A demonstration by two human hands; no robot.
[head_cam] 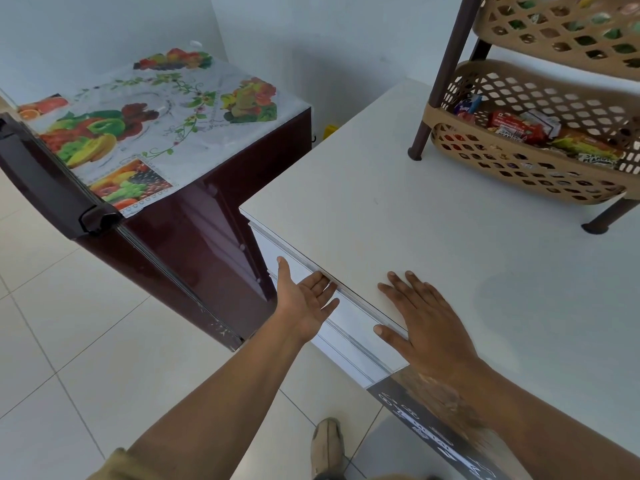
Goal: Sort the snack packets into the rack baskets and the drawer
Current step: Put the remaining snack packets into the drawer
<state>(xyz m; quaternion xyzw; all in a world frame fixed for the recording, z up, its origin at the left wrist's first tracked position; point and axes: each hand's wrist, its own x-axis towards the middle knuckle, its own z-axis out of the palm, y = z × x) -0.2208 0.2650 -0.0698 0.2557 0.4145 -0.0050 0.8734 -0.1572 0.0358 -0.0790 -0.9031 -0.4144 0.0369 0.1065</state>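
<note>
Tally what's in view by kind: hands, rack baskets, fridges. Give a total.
Hands: 2 (left hand, right hand)
Rack baskets: 2 (upper basket, lower basket)
Fridges: 1 (fridge)
Total: 5

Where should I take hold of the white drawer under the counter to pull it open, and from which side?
Take the top lip of the drawer front, in the groove just under the countertop edge. Come from the front and below, palm up, as the left hand lies, and hook the fingers behind the lip. The front shows no knob.
</note>
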